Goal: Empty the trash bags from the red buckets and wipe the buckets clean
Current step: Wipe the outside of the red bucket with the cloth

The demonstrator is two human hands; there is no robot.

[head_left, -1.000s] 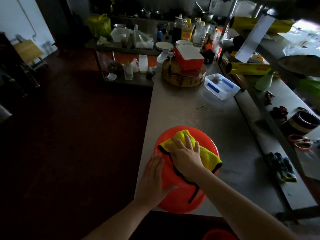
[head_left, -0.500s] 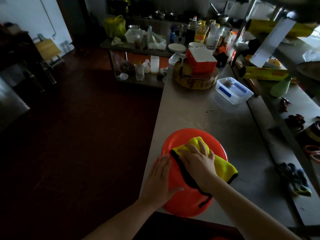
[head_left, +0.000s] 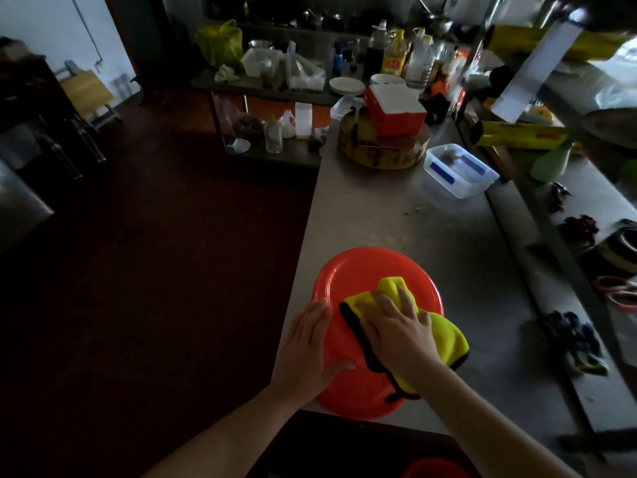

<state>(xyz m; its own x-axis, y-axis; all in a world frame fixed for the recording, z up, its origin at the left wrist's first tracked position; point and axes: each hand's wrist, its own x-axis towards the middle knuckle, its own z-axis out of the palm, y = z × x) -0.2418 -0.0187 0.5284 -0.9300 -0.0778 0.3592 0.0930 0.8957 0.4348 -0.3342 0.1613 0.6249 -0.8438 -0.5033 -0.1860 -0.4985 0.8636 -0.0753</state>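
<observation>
- We see the bucket [head_left: 362, 270] bottom-up at the worktop's [head_left: 396, 219] near edge, at 6 o'clock.
- Our left grip [head_left: 306, 350] lies flat against its 9 o'clock side, fingers straight.
- Our right grip [head_left: 396, 332] presses the cloth [head_left: 444, 336] onto the bucket with spread, nearly straight fingers.

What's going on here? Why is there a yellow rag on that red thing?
Someone is wiping a red bucket, which seems to be turned upside down near the edge of the metal counter. The right hand presses a yellow cloth flat on the bucket's round top. The left hand rests with straight fingers on the bucket's left side, probably to steady it.
</observation>
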